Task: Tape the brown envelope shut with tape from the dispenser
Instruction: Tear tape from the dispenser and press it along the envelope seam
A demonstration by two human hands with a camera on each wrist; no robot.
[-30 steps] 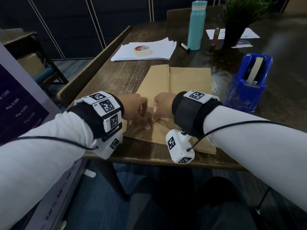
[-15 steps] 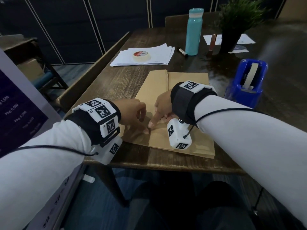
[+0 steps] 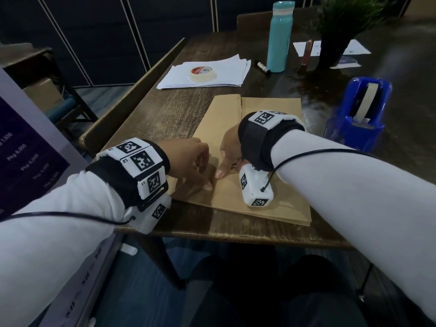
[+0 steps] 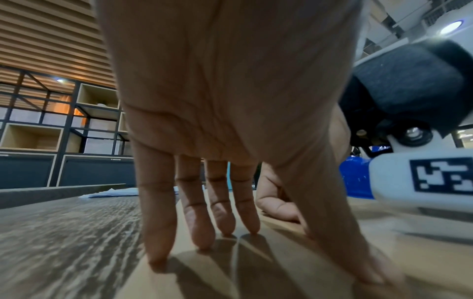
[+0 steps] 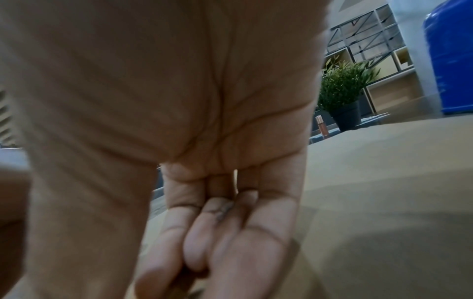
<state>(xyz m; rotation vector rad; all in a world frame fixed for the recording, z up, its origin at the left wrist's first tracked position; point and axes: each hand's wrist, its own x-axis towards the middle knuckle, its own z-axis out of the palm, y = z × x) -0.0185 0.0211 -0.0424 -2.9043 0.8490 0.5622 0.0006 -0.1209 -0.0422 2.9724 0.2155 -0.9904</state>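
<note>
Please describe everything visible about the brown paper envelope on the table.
The flat brown paper envelope lies on the dark wooden table, near its front edge. A straight seam runs along its length. The left hand presses straight fingertips on its near part; the right hand, fingers curled, presses its thumb beside them.

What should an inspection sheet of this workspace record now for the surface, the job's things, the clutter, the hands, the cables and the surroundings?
Surface: dark wooden table, grain visible.
Job's things: brown paper envelope lies flat near the front edge; blue plastic tape dispenser stands apart on its right, roll loaded.
Clutter: loose masking-tape roll on a stack of white papers; teal bottle; black marker; potted plant.
Hands: left hand presses straight fingertips on the envelope; right hand has curled fingers, thumb on the envelope.
Cables: black cables over both sleeves.
Surroundings: dark panelled wall; purple price sign.
</note>
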